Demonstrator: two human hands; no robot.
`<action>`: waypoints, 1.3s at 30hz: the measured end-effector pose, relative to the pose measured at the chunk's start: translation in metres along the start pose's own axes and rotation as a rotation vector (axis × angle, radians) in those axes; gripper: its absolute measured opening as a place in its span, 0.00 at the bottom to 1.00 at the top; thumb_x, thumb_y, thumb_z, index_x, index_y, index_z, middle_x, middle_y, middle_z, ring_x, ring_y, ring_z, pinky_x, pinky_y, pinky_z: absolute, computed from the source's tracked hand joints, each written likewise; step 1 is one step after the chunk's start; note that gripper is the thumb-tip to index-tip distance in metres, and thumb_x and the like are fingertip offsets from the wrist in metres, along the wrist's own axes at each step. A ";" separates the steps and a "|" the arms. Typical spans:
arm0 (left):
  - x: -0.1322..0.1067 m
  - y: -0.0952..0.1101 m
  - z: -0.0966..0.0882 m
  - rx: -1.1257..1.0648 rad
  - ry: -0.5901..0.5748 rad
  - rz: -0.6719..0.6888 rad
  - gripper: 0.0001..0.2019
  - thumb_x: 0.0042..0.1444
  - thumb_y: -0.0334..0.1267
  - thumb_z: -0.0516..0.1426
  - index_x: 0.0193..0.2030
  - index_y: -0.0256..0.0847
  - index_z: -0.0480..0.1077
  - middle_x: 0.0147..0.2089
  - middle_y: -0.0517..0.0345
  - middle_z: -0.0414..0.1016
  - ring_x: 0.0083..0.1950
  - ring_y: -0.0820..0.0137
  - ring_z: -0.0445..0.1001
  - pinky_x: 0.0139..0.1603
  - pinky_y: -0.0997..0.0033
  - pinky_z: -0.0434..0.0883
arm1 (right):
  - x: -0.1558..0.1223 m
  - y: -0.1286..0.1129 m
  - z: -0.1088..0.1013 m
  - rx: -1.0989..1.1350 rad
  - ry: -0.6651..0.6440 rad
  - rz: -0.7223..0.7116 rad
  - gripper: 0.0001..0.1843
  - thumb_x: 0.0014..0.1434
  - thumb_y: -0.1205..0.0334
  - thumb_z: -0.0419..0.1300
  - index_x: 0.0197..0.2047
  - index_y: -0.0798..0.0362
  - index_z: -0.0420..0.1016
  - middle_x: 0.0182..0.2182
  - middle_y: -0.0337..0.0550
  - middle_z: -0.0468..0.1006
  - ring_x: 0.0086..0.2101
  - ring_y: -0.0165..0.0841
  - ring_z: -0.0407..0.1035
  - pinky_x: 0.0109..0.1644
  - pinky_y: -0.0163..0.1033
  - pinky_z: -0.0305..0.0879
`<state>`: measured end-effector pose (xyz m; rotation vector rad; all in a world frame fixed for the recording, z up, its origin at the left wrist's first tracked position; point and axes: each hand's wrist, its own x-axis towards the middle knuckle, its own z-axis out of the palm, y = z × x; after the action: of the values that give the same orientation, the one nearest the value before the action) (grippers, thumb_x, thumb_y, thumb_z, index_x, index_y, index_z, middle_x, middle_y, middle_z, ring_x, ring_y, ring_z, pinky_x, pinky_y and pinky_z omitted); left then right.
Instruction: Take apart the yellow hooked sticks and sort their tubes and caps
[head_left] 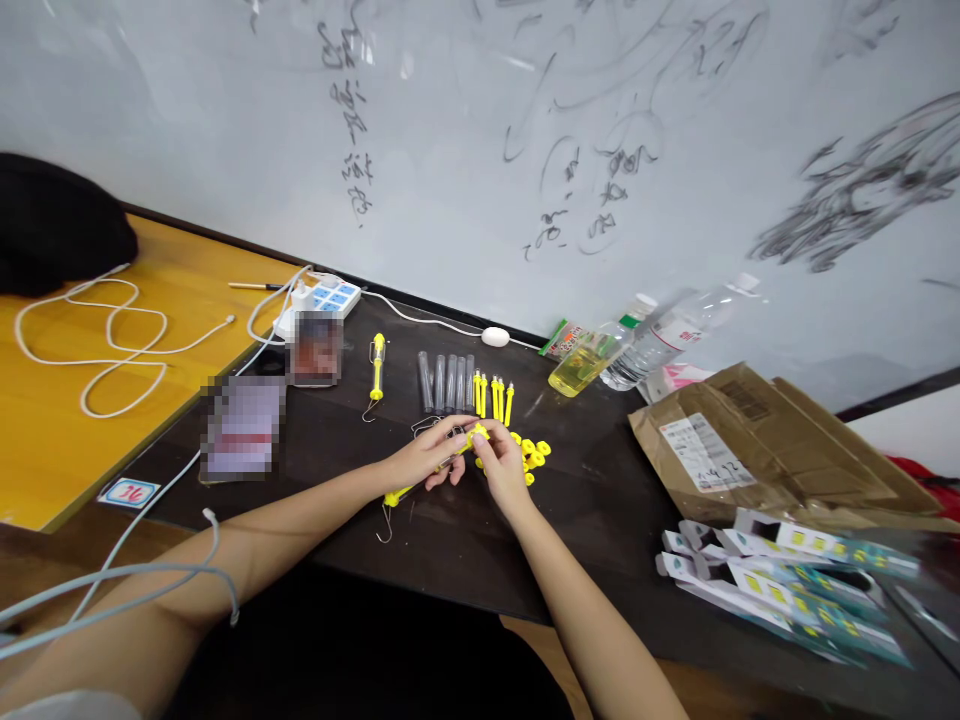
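My left hand [429, 458] is closed around the clear tube of a spring scale [400, 494], whose yellow end and wire hook stick out toward the table's front edge. At its other end, my right hand [501, 468] pinches a yellow part [478, 434] with thumb and fingers. Close to the right hand lies a loose group of yellow ring caps [534, 455]. Beyond the hands are several clear tubes [450, 383] and several yellow rods [496, 396] in rows. Wire hooks [427, 424] lie partly hidden behind my left hand. Another spring scale [377, 370] with a hook rests farther left.
Flattened printed boxes [795, 580] and a brown paper package [739, 440] lie at the right. Two bottles, one with yellow liquid [589, 362], stand by the whiteboard [450, 150]. A power strip [322, 300] sits at the back left; a white cable [217, 555] crosses my left arm.
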<state>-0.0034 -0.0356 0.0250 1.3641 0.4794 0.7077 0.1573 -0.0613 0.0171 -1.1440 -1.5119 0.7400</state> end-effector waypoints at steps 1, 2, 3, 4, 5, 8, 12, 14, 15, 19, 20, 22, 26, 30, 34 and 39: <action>0.000 0.000 0.000 0.004 0.001 0.004 0.27 0.62 0.51 0.48 0.63 0.38 0.52 0.21 0.65 0.67 0.13 0.81 0.59 0.13 0.84 0.56 | 0.000 0.000 0.000 0.022 0.003 0.007 0.12 0.59 0.50 0.55 0.38 0.50 0.69 0.33 0.41 0.74 0.33 0.32 0.69 0.37 0.38 0.67; 0.000 0.000 0.000 0.012 0.001 0.007 0.26 0.62 0.50 0.48 0.63 0.38 0.52 0.21 0.65 0.67 0.13 0.81 0.59 0.13 0.84 0.56 | 0.000 0.001 0.000 0.036 0.007 0.016 0.12 0.59 0.51 0.55 0.38 0.50 0.69 0.33 0.41 0.74 0.33 0.32 0.68 0.36 0.38 0.67; 0.001 0.000 0.000 0.025 0.003 0.008 0.26 0.62 0.50 0.48 0.62 0.39 0.53 0.21 0.65 0.67 0.13 0.81 0.59 0.13 0.84 0.56 | 0.000 0.001 0.000 0.042 0.011 0.026 0.12 0.59 0.50 0.56 0.38 0.50 0.69 0.33 0.41 0.74 0.32 0.32 0.68 0.36 0.37 0.67; 0.001 -0.001 0.000 0.039 0.005 0.010 0.25 0.62 0.50 0.48 0.61 0.39 0.54 0.22 0.65 0.67 0.13 0.81 0.59 0.13 0.84 0.56 | 0.000 0.001 0.000 0.041 0.015 0.037 0.13 0.58 0.50 0.56 0.38 0.50 0.69 0.32 0.40 0.73 0.31 0.31 0.68 0.35 0.37 0.67; 0.001 -0.001 0.000 0.056 0.010 0.013 0.23 0.62 0.50 0.48 0.59 0.39 0.55 0.22 0.66 0.67 0.13 0.82 0.59 0.14 0.84 0.56 | 0.000 0.001 0.000 0.038 0.020 0.045 0.13 0.58 0.50 0.56 0.38 0.50 0.69 0.31 0.40 0.73 0.30 0.31 0.68 0.34 0.37 0.66; 0.001 -0.002 -0.001 0.110 0.031 0.036 0.20 0.61 0.50 0.50 0.54 0.41 0.57 0.23 0.66 0.68 0.13 0.82 0.58 0.14 0.84 0.55 | 0.001 0.000 0.000 0.044 0.033 0.036 0.14 0.57 0.49 0.57 0.38 0.50 0.68 0.31 0.40 0.74 0.28 0.30 0.67 0.30 0.36 0.65; -0.001 0.000 -0.003 0.211 0.047 0.055 0.17 0.59 0.48 0.52 0.50 0.42 0.58 0.23 0.67 0.68 0.14 0.82 0.57 0.14 0.84 0.55 | 0.001 -0.003 -0.001 0.054 0.029 0.030 0.14 0.58 0.48 0.55 0.39 0.50 0.67 0.32 0.41 0.75 0.27 0.30 0.67 0.28 0.35 0.64; -0.002 0.003 -0.004 0.274 0.050 0.064 0.16 0.59 0.47 0.53 0.50 0.42 0.59 0.24 0.67 0.68 0.14 0.82 0.57 0.14 0.83 0.55 | 0.002 -0.005 -0.001 0.042 0.025 0.039 0.15 0.58 0.47 0.55 0.38 0.50 0.67 0.31 0.41 0.74 0.27 0.30 0.67 0.28 0.36 0.64; -0.002 0.004 -0.005 0.301 0.053 0.071 0.15 0.59 0.47 0.53 0.49 0.42 0.60 0.24 0.66 0.68 0.14 0.82 0.57 0.15 0.83 0.55 | 0.002 -0.006 -0.002 0.041 0.025 0.039 0.15 0.57 0.47 0.56 0.38 0.50 0.67 0.31 0.41 0.74 0.27 0.31 0.67 0.28 0.36 0.64; -0.002 0.006 -0.008 0.378 0.060 0.098 0.14 0.59 0.46 0.53 0.49 0.43 0.62 0.24 0.66 0.69 0.15 0.81 0.59 0.16 0.82 0.57 | 0.003 -0.008 -0.004 0.054 0.048 0.020 0.15 0.57 0.48 0.57 0.39 0.50 0.69 0.28 0.39 0.72 0.25 0.30 0.65 0.28 0.35 0.63; -0.002 0.006 -0.009 0.394 0.057 0.104 0.14 0.60 0.45 0.53 0.50 0.43 0.62 0.24 0.66 0.69 0.15 0.80 0.59 0.16 0.82 0.57 | 0.004 -0.008 -0.005 0.046 0.057 0.017 0.15 0.57 0.48 0.57 0.40 0.50 0.69 0.27 0.39 0.71 0.24 0.29 0.63 0.28 0.35 0.63; -0.001 0.006 -0.010 0.422 0.052 0.113 0.14 0.60 0.45 0.52 0.50 0.42 0.61 0.24 0.65 0.69 0.15 0.80 0.60 0.17 0.82 0.58 | 0.005 -0.009 -0.008 0.027 0.081 0.018 0.15 0.58 0.49 0.56 0.41 0.50 0.69 0.25 0.37 0.68 0.23 0.28 0.61 0.27 0.35 0.62; -0.001 0.007 -0.011 0.440 0.037 0.107 0.14 0.60 0.45 0.52 0.50 0.43 0.62 0.25 0.65 0.69 0.15 0.80 0.61 0.17 0.81 0.60 | 0.009 -0.008 -0.014 0.043 0.142 0.016 0.15 0.57 0.48 0.55 0.41 0.50 0.69 0.23 0.35 0.65 0.21 0.27 0.58 0.25 0.35 0.60; -0.001 0.007 -0.011 0.447 0.036 0.103 0.13 0.60 0.45 0.52 0.49 0.42 0.62 0.25 0.65 0.69 0.15 0.80 0.60 0.17 0.81 0.59 | 0.012 -0.007 -0.019 0.103 0.182 0.019 0.15 0.56 0.48 0.57 0.39 0.50 0.70 0.22 0.35 0.66 0.21 0.27 0.59 0.24 0.34 0.60; -0.001 0.007 -0.011 0.459 0.038 0.106 0.13 0.60 0.44 0.52 0.49 0.42 0.62 0.24 0.66 0.69 0.16 0.81 0.61 0.17 0.82 0.58 | 0.014 -0.009 -0.019 0.280 0.191 0.085 0.15 0.55 0.49 0.59 0.38 0.51 0.71 0.20 0.33 0.65 0.19 0.25 0.59 0.23 0.32 0.59; -0.001 0.007 -0.012 0.452 0.015 0.112 0.12 0.60 0.43 0.51 0.48 0.41 0.60 0.26 0.66 0.69 0.17 0.81 0.61 0.18 0.82 0.59 | 0.014 -0.012 -0.017 0.552 0.138 0.220 0.16 0.56 0.48 0.59 0.38 0.54 0.73 0.20 0.33 0.65 0.18 0.23 0.57 0.20 0.29 0.55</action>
<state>-0.0132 -0.0276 0.0298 1.8216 0.6021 0.7275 0.1707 -0.0540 0.0373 -0.9194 -0.9837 1.1204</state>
